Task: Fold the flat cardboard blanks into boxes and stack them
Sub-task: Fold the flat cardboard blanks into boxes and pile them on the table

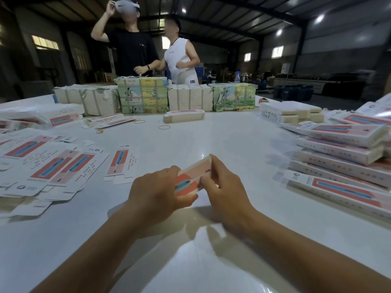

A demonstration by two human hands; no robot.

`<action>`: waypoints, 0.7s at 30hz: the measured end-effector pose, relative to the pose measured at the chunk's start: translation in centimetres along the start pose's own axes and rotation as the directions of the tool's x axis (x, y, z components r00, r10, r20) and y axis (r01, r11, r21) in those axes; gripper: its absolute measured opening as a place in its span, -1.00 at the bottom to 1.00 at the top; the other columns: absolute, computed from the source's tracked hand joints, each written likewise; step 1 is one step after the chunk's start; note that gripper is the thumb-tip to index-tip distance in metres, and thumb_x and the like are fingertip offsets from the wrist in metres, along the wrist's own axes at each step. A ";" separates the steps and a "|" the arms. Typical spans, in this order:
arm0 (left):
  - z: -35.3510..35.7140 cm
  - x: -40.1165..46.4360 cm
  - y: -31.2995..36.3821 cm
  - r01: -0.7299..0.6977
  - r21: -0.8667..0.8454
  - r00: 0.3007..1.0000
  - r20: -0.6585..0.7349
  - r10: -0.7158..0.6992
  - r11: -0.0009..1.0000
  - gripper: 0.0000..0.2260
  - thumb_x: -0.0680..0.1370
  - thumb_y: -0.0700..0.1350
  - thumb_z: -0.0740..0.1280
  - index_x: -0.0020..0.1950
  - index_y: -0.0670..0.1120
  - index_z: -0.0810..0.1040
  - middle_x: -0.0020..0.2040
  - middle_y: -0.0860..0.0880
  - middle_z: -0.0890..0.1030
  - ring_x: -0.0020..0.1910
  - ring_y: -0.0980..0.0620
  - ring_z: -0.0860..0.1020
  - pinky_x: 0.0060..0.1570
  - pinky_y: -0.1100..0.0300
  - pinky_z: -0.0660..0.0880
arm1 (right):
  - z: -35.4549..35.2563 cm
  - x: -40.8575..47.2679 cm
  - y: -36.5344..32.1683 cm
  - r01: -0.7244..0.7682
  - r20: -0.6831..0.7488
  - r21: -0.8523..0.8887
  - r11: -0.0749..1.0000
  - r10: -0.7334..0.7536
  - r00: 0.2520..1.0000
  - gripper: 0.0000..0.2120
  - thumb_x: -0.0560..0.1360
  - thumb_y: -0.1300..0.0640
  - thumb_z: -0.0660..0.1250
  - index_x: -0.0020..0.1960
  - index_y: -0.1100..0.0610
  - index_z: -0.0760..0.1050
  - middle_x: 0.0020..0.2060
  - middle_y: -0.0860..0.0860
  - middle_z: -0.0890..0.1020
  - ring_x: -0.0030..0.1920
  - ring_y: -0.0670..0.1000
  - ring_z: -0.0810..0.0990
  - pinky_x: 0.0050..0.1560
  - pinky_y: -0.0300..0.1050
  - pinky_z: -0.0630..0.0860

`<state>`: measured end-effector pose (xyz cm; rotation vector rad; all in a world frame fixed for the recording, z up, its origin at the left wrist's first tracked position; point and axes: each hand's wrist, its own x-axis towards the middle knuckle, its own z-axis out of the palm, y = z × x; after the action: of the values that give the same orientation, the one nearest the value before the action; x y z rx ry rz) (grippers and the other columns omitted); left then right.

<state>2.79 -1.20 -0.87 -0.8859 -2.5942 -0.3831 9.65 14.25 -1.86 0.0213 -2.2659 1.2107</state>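
Just above the white table (222, 140), both my hands hold one pink, red and blue cardboard box (191, 176). My left hand (156, 191) grips its near left end, thumb underneath. My right hand (224, 187) pinches its right side with curled fingers. The box points away from me, and its far end shows an open edge. Flat printed blanks (63, 166) lie spread on the table to the left, with a single blank (121, 161) nearer the middle. A stack of folded boxes (342, 149) stands on the right.
Wrapped bundles (143, 96) line the table's far edge, with a small pile of blanks (184, 116) and rubber bands (164, 127) in front. Two people (131, 49) stand behind them. More white packs (292, 112) sit at the far right.
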 end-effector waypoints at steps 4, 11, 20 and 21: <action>-0.3 0.3 -1.3 0.018 -0.035 0.997 0.073 -0.016 0.999 -0.57 0.39 0.38 0.27 0.08 0.15 0.35 -0.08 0.18 0.50 -0.23 0.11 0.53 -0.25 0.29 0.50 | -0.6 0.5 0.5 0.045 0.221 -0.089 0.995 -0.025 0.975 -0.37 0.53 0.09 0.27 0.50 -0.10 0.06 0.36 -0.18 0.29 0.28 -0.17 0.34 0.25 -0.30 0.32; -0.6 0.1 -2.2 -0.052 -0.088 0.979 0.195 0.068 0.995 -0.60 0.36 0.37 0.33 0.07 0.20 0.37 -0.08 0.23 0.51 -0.21 0.17 0.53 -0.26 0.45 0.39 | -1.2 1.0 1.6 0.548 0.428 -0.492 0.677 -0.360 0.829 -0.32 0.45 0.13 0.37 0.51 0.00 0.18 0.45 0.04 0.28 0.42 0.15 0.18 0.40 0.12 0.24; 0.0 0.5 -2.7 -0.075 -0.012 0.986 -0.153 0.073 0.997 -0.39 0.41 0.28 0.18 0.23 -0.13 0.56 0.23 -0.11 0.55 0.23 -0.17 0.44 0.18 -0.14 0.38 | -9.4 5.2 2.8 0.287 0.176 -0.783 0.551 -0.246 0.953 -0.58 0.56 -0.09 0.19 0.41 -0.09 0.29 0.13 0.10 0.51 0.07 0.11 0.41 0.01 -0.01 0.42; 0.5 0.4 -2.8 -0.039 -0.036 0.994 -0.101 0.035 0.999 -0.44 0.40 0.25 0.21 0.20 -0.11 0.58 0.22 -0.07 0.55 0.23 -0.13 0.43 0.19 -0.09 0.37 | -11.8 5.9 3.1 0.231 0.112 -0.815 0.532 -0.247 0.962 -0.58 0.56 -0.08 0.19 0.40 -0.07 0.31 0.12 0.11 0.52 0.06 0.12 0.42 0.02 -0.01 0.43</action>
<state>0.57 -2.93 -1.54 -0.9023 -2.4829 -0.4559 9.45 26.63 3.70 -0.0322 -2.4885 -0.0940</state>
